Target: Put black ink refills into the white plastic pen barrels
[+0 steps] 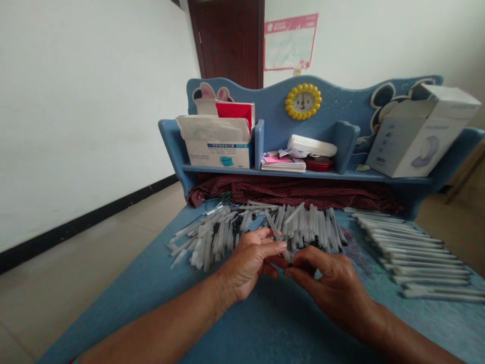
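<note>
My left hand (250,263) pinches a translucent white pen barrel (273,226) between thumb and fingers, its far end tilted up to the left. At the barrel's near end, my right hand (329,278) has thumb and forefinger closed on a small dark piece, too hidden to name. Just beyond both hands lies a loose heap of pale pen barrels (212,235), with another pile of barrels (322,225) beside it, some showing black ends. To the right, many pens (420,247) with dark insides lie in a row side by side.
Behind the blue table (273,323) stands a blue shelf (322,174) holding a mask box (220,151), papers (282,163), a red round tin (319,164) and a white carton (420,131). A checked red cloth (295,189) lies below it. A yellow clock (303,101) is on the backboard.
</note>
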